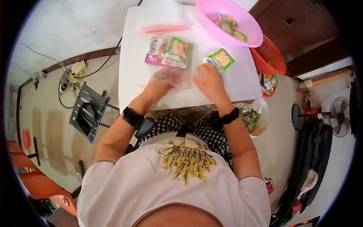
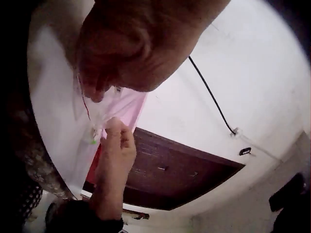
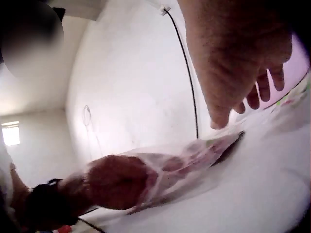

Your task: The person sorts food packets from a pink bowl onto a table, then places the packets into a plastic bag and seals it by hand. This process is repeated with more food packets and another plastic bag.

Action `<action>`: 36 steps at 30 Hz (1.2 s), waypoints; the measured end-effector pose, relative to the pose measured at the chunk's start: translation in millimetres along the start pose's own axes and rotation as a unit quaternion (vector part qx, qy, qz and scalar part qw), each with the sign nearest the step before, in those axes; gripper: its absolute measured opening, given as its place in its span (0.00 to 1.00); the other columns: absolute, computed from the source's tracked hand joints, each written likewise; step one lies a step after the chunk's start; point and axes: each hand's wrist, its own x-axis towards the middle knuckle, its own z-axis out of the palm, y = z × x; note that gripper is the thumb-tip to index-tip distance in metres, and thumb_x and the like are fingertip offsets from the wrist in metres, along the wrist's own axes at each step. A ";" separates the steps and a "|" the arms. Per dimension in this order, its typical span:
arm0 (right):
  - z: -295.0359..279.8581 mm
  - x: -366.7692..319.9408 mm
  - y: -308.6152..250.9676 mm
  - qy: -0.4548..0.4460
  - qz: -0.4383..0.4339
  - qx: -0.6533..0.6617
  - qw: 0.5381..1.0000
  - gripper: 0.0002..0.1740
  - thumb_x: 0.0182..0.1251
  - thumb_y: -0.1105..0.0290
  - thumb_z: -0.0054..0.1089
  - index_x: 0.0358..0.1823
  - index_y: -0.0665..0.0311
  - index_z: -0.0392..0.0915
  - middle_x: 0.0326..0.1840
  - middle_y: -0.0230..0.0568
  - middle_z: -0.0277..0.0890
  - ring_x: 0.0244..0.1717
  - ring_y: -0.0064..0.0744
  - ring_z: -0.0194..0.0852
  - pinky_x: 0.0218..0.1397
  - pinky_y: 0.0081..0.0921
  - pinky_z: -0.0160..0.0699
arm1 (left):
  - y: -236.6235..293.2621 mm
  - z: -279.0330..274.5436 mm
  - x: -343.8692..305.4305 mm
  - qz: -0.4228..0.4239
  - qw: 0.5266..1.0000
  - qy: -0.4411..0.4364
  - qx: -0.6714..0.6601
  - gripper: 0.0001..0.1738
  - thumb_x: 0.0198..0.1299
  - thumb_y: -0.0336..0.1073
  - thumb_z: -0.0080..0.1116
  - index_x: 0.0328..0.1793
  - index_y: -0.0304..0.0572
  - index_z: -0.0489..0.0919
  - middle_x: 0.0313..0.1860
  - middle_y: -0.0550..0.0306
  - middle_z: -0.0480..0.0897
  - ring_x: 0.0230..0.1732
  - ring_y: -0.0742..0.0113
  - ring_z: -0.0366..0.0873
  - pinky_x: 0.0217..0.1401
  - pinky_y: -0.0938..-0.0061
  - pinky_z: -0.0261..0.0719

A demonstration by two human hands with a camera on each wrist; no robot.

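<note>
My left hand (image 1: 164, 79) is low over the white table, its fingers curled at a clear plastic bag (image 1: 181, 84) with a thin red line along it. The film stretches across those fingers in the right wrist view, partly covering them. Just right of it my right hand (image 1: 210, 83) hovers with spread fingers and nothing held, as the right wrist view shows. Past its fingertips lies a green-edged food packet (image 1: 224, 59). Beyond the left hand, another green-edged packet (image 1: 177, 53) lies beside a purple-and-white packet (image 1: 154, 53).
A bundle of thin red lines (image 1: 164, 28) lies at the table's far side. A pink basin (image 1: 204, 19) with several packets stands at the far right, a red basket (image 1: 276, 64) beside it. Below the right edge is a container (image 1: 261, 128) of packets. A grey stool (image 1: 89, 109) stands left.
</note>
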 end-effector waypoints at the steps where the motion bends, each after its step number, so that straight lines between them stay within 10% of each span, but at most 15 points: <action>1: -1.9 1.5 18.6 0.019 0.018 -0.079 0.997 0.18 0.56 0.62 0.66 0.43 0.67 0.77 0.46 0.49 0.75 0.49 0.52 0.73 0.51 0.44 0.74 | 5.8 3.2 -11.4 0.001 0.997 -0.006 0.076 0.16 0.68 0.28 0.50 0.60 0.34 0.75 0.55 0.52 0.79 0.50 0.68 0.79 0.52 0.74 0.79; 11: -15.6 5.1 86.8 -0.103 0.142 -0.235 0.956 0.12 0.65 0.72 0.49 0.46 0.67 0.77 0.42 0.51 0.79 0.40 0.52 0.79 0.46 0.43 0.79 | 22.5 10.8 -72.2 -0.094 0.987 -0.115 0.060 0.15 0.71 0.32 0.51 0.60 0.34 0.76 0.45 0.56 0.84 0.39 0.72 0.83 0.41 0.78 0.81; 17: -50.4 8.6 7.4 0.157 0.050 -0.085 0.983 0.13 0.63 0.78 0.52 0.48 0.70 0.79 0.44 0.55 0.82 0.44 0.51 0.83 0.48 0.41 0.81 | 44.0 23.0 -66.2 -0.077 0.992 -0.094 -0.037 0.26 0.73 0.46 0.48 0.67 0.33 0.69 0.52 0.50 0.82 0.42 0.66 0.84 0.41 0.77 0.85; 24: -32.2 -3.4 -86.3 0.094 -0.207 -0.050 0.973 0.18 0.59 0.78 0.59 0.52 0.69 0.78 0.54 0.51 0.79 0.57 0.49 0.79 0.57 0.38 0.81 | 67.4 38.5 -61.0 0.044 0.957 -0.109 -0.264 0.39 0.70 0.55 0.49 0.76 0.36 0.54 0.64 0.48 0.72 0.51 0.61 0.80 0.42 0.74 0.86; 29: -15.6 -10.7 -109.7 0.020 -0.288 -0.003 0.957 0.17 0.56 0.75 0.63 0.48 0.68 0.80 0.53 0.48 0.79 0.60 0.46 0.76 0.58 0.35 0.81 | 67.2 31.6 -79.7 -0.005 0.971 0.121 -0.207 0.18 0.68 0.27 0.51 0.64 0.37 0.72 0.53 0.57 0.81 0.52 0.70 0.78 0.51 0.73 0.79; 32: -8.3 -9.4 -109.0 0.028 -0.310 0.014 0.950 0.18 0.54 0.71 0.66 0.47 0.68 0.79 0.52 0.46 0.78 0.57 0.45 0.76 0.56 0.36 0.79 | 52.5 -3.1 -97.6 -0.001 0.971 0.171 -0.168 0.16 0.67 0.28 0.52 0.60 0.38 0.75 0.47 0.57 0.83 0.45 0.71 0.80 0.48 0.74 0.80; 36: 2.1 -13.8 -89.2 -0.011 -0.148 -0.025 0.989 0.24 0.51 0.66 0.71 0.49 0.67 0.76 0.50 0.44 0.75 0.53 0.46 0.73 0.54 0.39 0.75 | 58.9 -36.9 -131.0 -0.025 0.955 0.288 -0.068 0.13 0.65 0.28 0.54 0.56 0.39 0.76 0.38 0.60 0.84 0.29 0.76 0.80 0.25 0.79 0.77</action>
